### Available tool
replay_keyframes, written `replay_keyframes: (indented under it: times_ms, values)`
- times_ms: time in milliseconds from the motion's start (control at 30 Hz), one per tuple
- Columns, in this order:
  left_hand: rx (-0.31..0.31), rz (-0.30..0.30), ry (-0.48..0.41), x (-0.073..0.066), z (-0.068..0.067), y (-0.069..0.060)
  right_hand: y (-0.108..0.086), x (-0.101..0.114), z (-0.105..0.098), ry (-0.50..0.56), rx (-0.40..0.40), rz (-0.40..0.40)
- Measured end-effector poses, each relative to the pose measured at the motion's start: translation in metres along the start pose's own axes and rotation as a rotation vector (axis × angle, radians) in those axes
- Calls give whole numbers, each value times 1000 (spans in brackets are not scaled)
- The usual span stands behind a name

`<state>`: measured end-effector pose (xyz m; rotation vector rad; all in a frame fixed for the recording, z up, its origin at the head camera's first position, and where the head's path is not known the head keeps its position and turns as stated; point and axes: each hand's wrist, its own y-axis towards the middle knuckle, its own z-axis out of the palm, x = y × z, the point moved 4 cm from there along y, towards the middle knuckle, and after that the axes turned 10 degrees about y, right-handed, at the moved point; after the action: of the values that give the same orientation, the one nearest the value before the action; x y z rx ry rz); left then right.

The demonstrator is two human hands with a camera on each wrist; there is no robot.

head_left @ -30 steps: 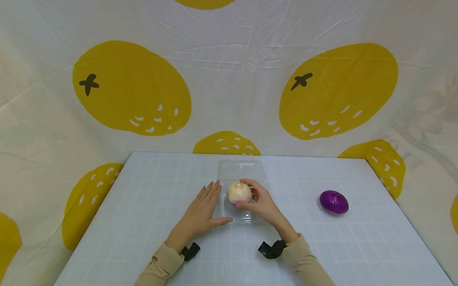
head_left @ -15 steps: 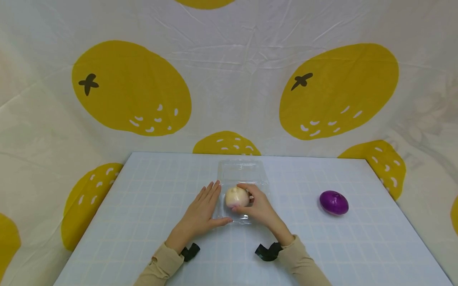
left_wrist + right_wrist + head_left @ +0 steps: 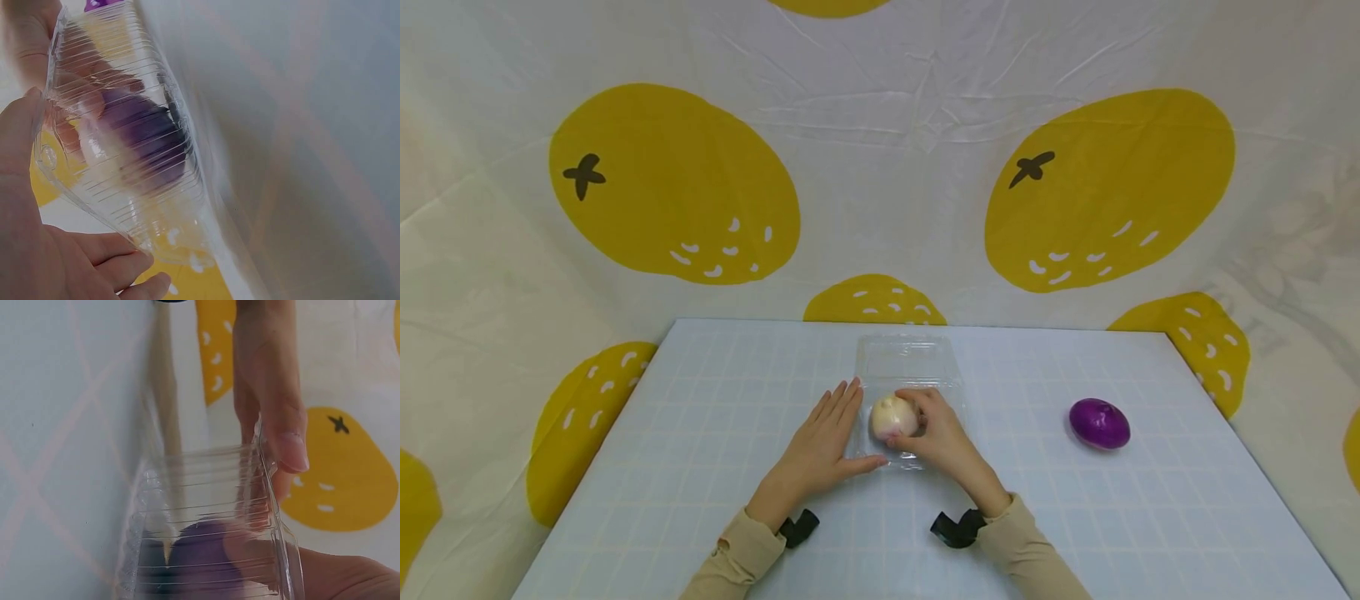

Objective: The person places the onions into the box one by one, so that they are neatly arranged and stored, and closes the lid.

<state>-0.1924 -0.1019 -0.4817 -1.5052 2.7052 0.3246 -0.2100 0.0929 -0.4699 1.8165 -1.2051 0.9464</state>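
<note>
In the head view a round turnip (image 3: 891, 418), white on top, sits in the base of a clear plastic clamshell box (image 3: 907, 360) whose lid lies back, away from me. My right hand (image 3: 946, 437) holds it from the right, thumb on the near side and fingers on the far side. Through the ribbed wall in the left wrist view, the turnip (image 3: 140, 140) shows a purple lower part. My left hand (image 3: 822, 443) lies along the box's left side, fingers straight and thumb spread to the near rim. The right wrist view shows the left thumb (image 3: 290, 450) at the rim.
A glossy purple, round vegetable (image 3: 1100, 423) lies apart on the right of the table. The table (image 3: 722, 392) has a pale checked cover. Behind it hangs a white cloth (image 3: 891, 183) printed with yellow fruit.
My right hand has moved slightly left and toward me, lowering the turnip into the box base. My left hand has stayed in place.
</note>
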Motion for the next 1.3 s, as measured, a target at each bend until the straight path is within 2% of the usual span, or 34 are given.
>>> replay_keyframes:
  times_ms: [167, 333, 500, 867, 1100, 1300]
  values:
    - [-6, 6, 5, -1, -1, 0, -1, 0, 0, -49, -14, -1]
    - [4, 3, -4, -2, -2, 0, -1, 3, 2, -3, -4, 2]
    - [7, 5, -10, -1, -3, 0, -1, 5, 4, 21, 37, -28]
    - [4, 5, -11, 0, -3, 1, -1, 6, 6, -45, 70, -72]
    - [-2, 8, -15, 0, -3, 0, -3, 11, 3, -97, 68, -79]
    - [-8, 12, -23, -1, -4, 0, -5, 12, -8, -65, 48, -86]
